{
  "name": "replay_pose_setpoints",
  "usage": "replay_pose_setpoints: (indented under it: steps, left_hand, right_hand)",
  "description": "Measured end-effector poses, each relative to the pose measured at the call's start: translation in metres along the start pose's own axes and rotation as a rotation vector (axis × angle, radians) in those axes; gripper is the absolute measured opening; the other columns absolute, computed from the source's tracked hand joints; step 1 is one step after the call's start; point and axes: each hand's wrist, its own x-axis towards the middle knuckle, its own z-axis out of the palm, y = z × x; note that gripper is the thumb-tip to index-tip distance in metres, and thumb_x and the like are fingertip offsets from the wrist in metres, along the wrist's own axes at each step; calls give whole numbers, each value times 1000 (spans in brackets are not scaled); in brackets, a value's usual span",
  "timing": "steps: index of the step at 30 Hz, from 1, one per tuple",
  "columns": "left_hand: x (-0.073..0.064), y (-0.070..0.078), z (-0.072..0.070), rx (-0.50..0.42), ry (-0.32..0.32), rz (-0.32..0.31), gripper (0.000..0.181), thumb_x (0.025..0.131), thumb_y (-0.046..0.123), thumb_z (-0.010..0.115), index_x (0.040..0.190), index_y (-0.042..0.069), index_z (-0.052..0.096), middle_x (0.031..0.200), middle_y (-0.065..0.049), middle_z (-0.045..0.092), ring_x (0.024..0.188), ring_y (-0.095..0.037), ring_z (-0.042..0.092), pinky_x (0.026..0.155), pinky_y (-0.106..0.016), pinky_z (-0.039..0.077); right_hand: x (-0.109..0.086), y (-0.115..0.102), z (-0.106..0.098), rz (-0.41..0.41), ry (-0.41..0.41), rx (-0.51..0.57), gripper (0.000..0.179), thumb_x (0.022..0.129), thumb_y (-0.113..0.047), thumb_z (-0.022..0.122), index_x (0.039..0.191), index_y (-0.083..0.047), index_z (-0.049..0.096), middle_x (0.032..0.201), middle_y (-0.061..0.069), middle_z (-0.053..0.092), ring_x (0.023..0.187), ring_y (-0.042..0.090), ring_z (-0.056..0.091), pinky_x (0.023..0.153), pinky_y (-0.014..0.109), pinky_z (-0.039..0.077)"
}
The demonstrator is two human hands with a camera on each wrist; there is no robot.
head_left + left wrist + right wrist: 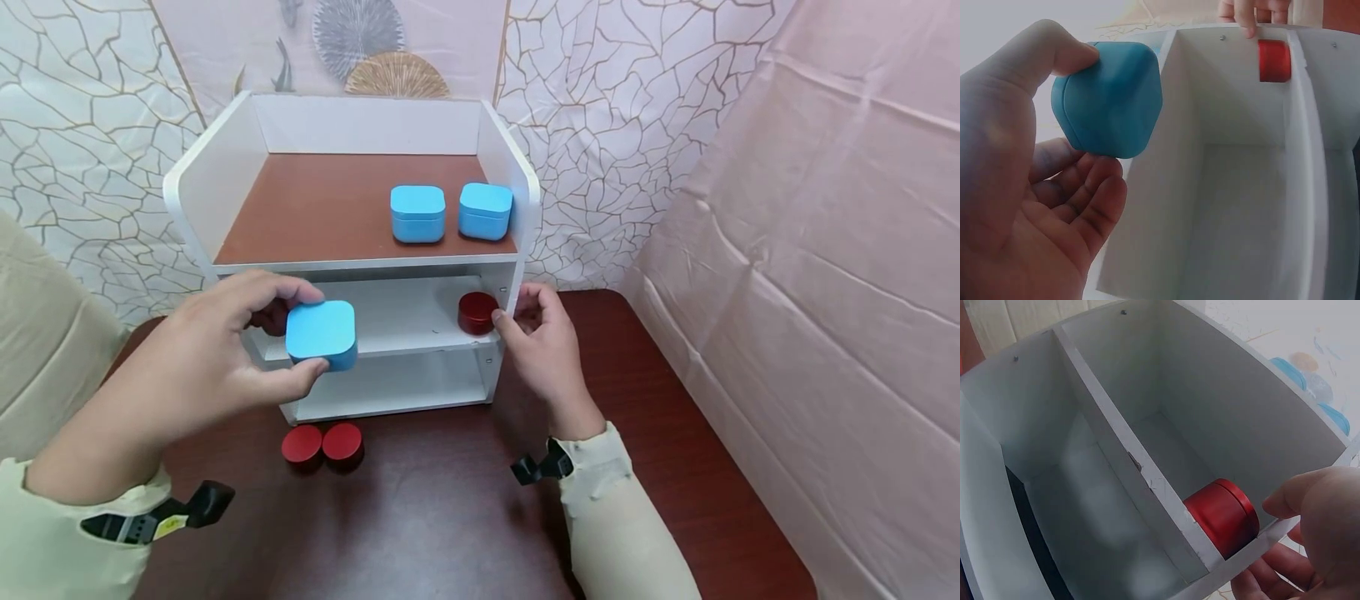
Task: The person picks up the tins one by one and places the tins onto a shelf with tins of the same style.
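Note:
My left hand point(217, 342) pinches a light blue box with rounded corners point(321, 329) between thumb and fingers, in front of the shelf's left part. In the left wrist view the box point(1113, 100) shows a lid seam on one side. My right hand point(543, 350) grips the right side panel of the white shelf unit point(517, 283), thumb inside and fingers outside. Close to that thumb, a round red tin point(477, 313) stands on the middle shelf at its right end; the right wrist view shows the tin point(1225, 515) against the shelf's front edge.
Two more blue boxes, a left one point(417, 214) and a right one point(485, 212), stand on the brown top shelf point(322, 204). Two red tins point(302, 446) sit side by side on the dark wooden table point(420, 517) before the unit. Pale fabric point(825, 275) borders the right side.

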Motion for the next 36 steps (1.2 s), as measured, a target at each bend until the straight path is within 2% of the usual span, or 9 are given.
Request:
replay_pose_setpoints:
  steps: [10, 16, 22, 26, 31, 36]
  left_hand:
    - [24, 9, -11, -23, -3, -4, 53, 74, 24, 96, 120, 25, 70, 103, 11, 64, 88, -5, 59, 81, -9, 44]
    - [40, 11, -18, -38, -37, -58, 50, 79, 31, 93, 122, 23, 69, 108, 6, 64, 93, -12, 58, 80, -11, 44]
    - [53, 8, -20, -55, -62, -85, 52, 82, 36, 91, 126, 22, 67, 111, 4, 64, 95, -14, 58, 79, -11, 45]
    - [60, 4, -22, -71, -61, -107, 53, 82, 35, 91, 126, 19, 67, 111, 1, 63, 95, -17, 57, 78, -10, 45]
    - [70, 0, -24, -73, -67, -148, 55, 82, 40, 90, 128, 18, 67, 112, -2, 63, 95, -20, 57, 74, -13, 46]
    - [83, -3, -23, -69, -74, -162, 58, 83, 44, 88, 130, 17, 66, 111, -4, 64, 97, -21, 58, 74, -13, 47]
  right_hand:
    - [0, 0, -1, -18, -5, -5, 38, 96, -25, 77, 127, -15, 58, 118, 7, 64, 108, 23, 62, 93, 34, 58]
    - [-1, -1, -1, -11, -7, -1, 40, 96, -24, 77, 130, -14, 57, 120, 8, 64, 109, 23, 63, 96, 35, 58]
    - [-1, -1, -2, -8, -10, -8, 40, 96, -26, 77, 129, -16, 57, 119, 6, 64, 109, 22, 63, 100, 46, 57]
    - [0, -1, -1, -12, -11, -6, 39, 96, -26, 77, 129, -16, 58, 118, 6, 64, 109, 22, 63, 101, 50, 57]
    - [0, 0, -1, -16, -10, -5, 38, 96, -25, 77, 128, -15, 58, 118, 7, 64, 108, 22, 63, 100, 50, 57]
    - [0, -1, -1, -18, -6, -3, 38, 96, -24, 76, 128, -13, 58, 118, 9, 64, 108, 22, 63, 99, 47, 57]
